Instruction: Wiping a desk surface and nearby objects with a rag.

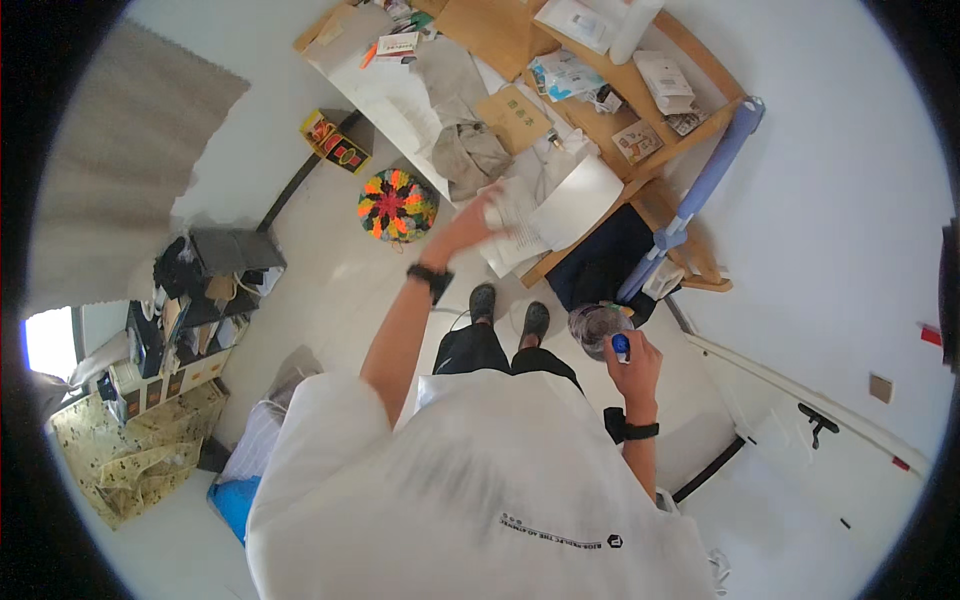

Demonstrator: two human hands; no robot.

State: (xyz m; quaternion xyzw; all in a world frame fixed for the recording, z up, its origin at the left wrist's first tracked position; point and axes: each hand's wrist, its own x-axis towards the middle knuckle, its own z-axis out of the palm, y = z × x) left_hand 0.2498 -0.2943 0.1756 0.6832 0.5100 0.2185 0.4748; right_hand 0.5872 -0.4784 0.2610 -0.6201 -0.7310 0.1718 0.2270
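Observation:
My left hand [463, 235] is stretched out over the near edge of the desk, beside white printed papers [512, 228] and a crumpled grey-beige cloth [470, 158]. It is blurred by motion, but its fingers look apart, with nothing seen in them. On the right, my right hand [637, 367] is closed around the top of a large clear plastic bottle [594, 328]. The bottle's blue cap [621, 347] shows beside my fingers. Its body hangs or stands below the hand; whether it touches the floor I cannot tell.
The white desk [375, 95] carries a brown envelope [515, 118], and a wooden shelf [600, 105] holds packets. A blue-purple padded pole [705, 180] rises at the right. On the floor are a colourful crocheted stool [397, 205] and a yellow-red box [335, 142]. Cluttered shelves [230, 250] stand left.

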